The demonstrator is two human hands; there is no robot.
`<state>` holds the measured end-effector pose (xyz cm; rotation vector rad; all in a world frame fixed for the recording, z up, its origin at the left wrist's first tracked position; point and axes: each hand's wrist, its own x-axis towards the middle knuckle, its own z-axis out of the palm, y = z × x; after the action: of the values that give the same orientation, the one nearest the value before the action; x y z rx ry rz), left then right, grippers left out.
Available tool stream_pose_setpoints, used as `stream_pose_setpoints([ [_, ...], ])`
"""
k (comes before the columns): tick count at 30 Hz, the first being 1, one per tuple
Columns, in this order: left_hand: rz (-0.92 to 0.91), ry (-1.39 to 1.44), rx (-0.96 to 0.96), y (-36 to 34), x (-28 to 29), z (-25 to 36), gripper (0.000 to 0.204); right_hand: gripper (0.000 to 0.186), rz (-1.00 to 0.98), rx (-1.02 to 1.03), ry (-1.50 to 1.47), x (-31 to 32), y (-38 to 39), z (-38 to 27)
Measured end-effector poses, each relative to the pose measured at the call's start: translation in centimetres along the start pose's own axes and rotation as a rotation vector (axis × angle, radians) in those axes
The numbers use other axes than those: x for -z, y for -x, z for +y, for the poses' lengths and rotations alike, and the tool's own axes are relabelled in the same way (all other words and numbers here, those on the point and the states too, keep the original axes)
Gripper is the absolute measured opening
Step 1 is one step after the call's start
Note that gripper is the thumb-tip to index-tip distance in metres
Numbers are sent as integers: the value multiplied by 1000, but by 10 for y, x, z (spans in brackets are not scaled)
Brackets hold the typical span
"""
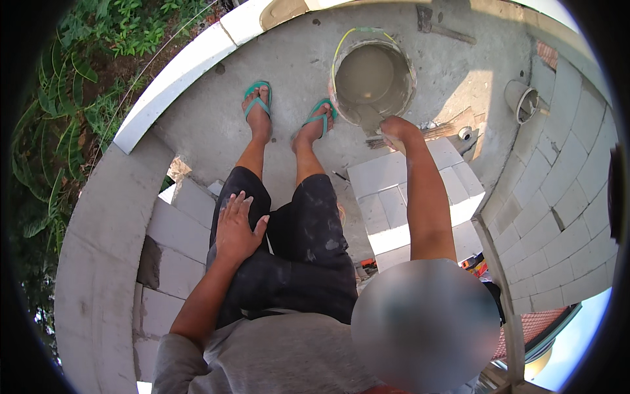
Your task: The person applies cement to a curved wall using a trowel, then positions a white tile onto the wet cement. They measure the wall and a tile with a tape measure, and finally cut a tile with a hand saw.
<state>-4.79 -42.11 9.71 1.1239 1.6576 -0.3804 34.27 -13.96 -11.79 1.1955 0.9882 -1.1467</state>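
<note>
My left hand (239,231) lies flat on my left thigh, fingers stretched out, with nothing in it. Out in front, my right hand (399,133) is closed round the handle of a trowel (371,121) whose blade is coated in wet grey mortar. The blade is at the near rim of a round bucket (409,98) with a yellow handle. Inside the bucket is smooth grey mortar (371,72). Beneath my right forearm stands a stack of pale blocks (374,178); part of the stack is hidden by the arm.
A hammer-like tool (453,31) with a wooden handle lies beyond the bucket. To the right, a small pail (522,102) holds a tool beside the block wall (558,164). Thin rods (441,130) lie near the stack. A low curved wall (170,79) borders plants at left.
</note>
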Motion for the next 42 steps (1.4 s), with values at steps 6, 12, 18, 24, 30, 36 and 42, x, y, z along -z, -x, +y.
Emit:
stream_pose_setpoints([
  [6, -2, 41, 16, -2, 3, -1, 62, 40, 336, 82, -419, -14, 12, -13],
  [12, -49, 37, 39, -5, -1, -7, 65, 47, 719, -61, -45, -26, -31, 6],
  [18, -6, -35, 19, -3, -10, -1, 59, 51, 709, -35, -378, -41, -81, -71],
  [24, 0, -72, 25, 0, -28, 3, 58, 51, 688, 127, -848, -57, -134, -67],
  [30, 27, -72, 31, 5, -42, 12, 59, 50, 886, 315, -929, -80, -73, -42],
  [36, 27, -36, 52, 8, -49, 15, 62, 51, 1058, 143, -656, -84, -62, -12],
  [42, 145, 90, 49, 18, -65, 12, 60, 52, 1004, 95, -605, -61, -39, 13],
])
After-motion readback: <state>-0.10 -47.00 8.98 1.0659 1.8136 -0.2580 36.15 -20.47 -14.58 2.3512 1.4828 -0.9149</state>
